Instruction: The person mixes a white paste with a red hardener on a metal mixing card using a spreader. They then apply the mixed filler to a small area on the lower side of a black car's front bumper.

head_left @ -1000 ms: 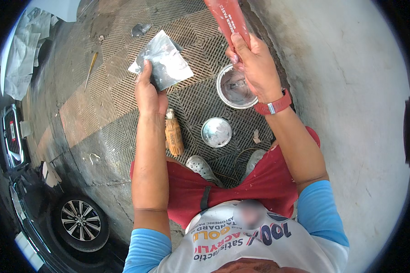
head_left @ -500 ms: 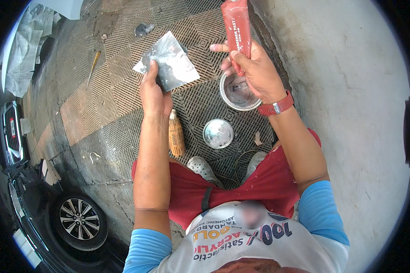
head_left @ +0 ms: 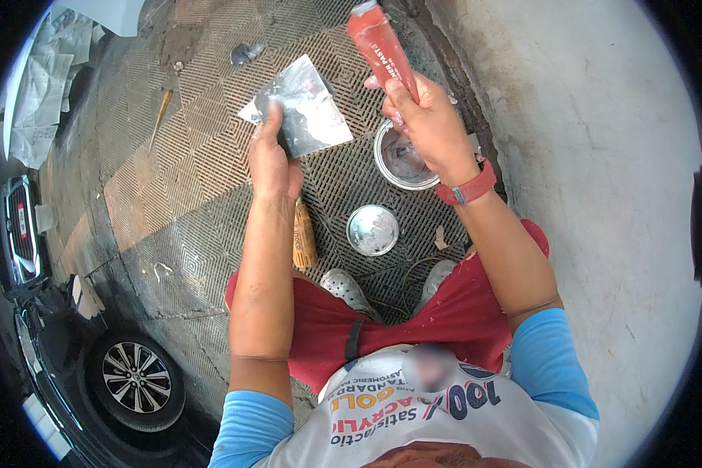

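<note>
Nearest the body, a brown handle (head_left: 303,236) lies on the floor grate (head_left: 210,140) just under the left wrist, beside a grey shoe (head_left: 345,287). A round metal lid (head_left: 372,230) rests flat on the grate between the forearms, below the right hand and apart from it.

The left hand (head_left: 271,160) is closed on the lower edge of a metal sheet (head_left: 303,115), thumb on top, holding it tilted up off the grate; the sheet is smeared grey. The right hand (head_left: 427,129) is wrapped around the lower end of a red tube (head_left: 380,47), which points up and away from the body. A red watch (head_left: 466,189) sits on that wrist. An open can (head_left: 402,158) stands on the grate right beneath the right hand, partly hidden by it, with grey paste inside.

Beyond the left hand, a yellow-handled tool (head_left: 161,109) lies well to the left of the sheet, and a small dark scrap (head_left: 244,53) lies past the sheet's far corner. Crumpled paper (head_left: 45,86) covers the far left. A car wheel (head_left: 135,376) shows at lower left.
</note>
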The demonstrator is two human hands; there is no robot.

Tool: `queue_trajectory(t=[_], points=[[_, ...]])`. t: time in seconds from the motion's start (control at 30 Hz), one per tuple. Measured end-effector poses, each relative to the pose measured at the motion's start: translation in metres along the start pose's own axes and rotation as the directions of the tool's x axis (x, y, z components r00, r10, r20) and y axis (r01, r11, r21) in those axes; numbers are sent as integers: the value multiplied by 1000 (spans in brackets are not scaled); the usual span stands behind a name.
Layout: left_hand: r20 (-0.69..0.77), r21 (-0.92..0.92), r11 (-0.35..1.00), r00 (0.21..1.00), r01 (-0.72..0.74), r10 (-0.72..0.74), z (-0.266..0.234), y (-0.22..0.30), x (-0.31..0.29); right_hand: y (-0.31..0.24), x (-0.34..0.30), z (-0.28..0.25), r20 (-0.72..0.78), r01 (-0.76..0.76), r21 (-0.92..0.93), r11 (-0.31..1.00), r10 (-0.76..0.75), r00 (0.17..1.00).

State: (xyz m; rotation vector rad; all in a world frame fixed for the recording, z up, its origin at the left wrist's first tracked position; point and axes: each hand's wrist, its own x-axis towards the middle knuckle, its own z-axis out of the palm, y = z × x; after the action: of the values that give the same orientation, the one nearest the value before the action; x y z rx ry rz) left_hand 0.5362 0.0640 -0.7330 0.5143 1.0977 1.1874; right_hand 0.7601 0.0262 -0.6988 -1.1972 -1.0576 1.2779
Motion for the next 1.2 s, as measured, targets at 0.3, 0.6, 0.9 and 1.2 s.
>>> queue_trajectory(t=[0.3,0.6,0.9,1.2], points=[[40,34,999,999,6,-7,11,2,-10,-2,-2,-9,-44,-157,28,987,158,986],[75,50,999,997,-8,5,10,2,-9,8,0,-13,-13,-27,-87,996,26,1000],[82,69,997,996,16,-22,20,4,-15,-1,2,-4,-116,-3,-311,950,-35,993],[130,50,999,991,11,-18,16,3,-15,5,1,-9,-14,-65,-154,986,63,998]])
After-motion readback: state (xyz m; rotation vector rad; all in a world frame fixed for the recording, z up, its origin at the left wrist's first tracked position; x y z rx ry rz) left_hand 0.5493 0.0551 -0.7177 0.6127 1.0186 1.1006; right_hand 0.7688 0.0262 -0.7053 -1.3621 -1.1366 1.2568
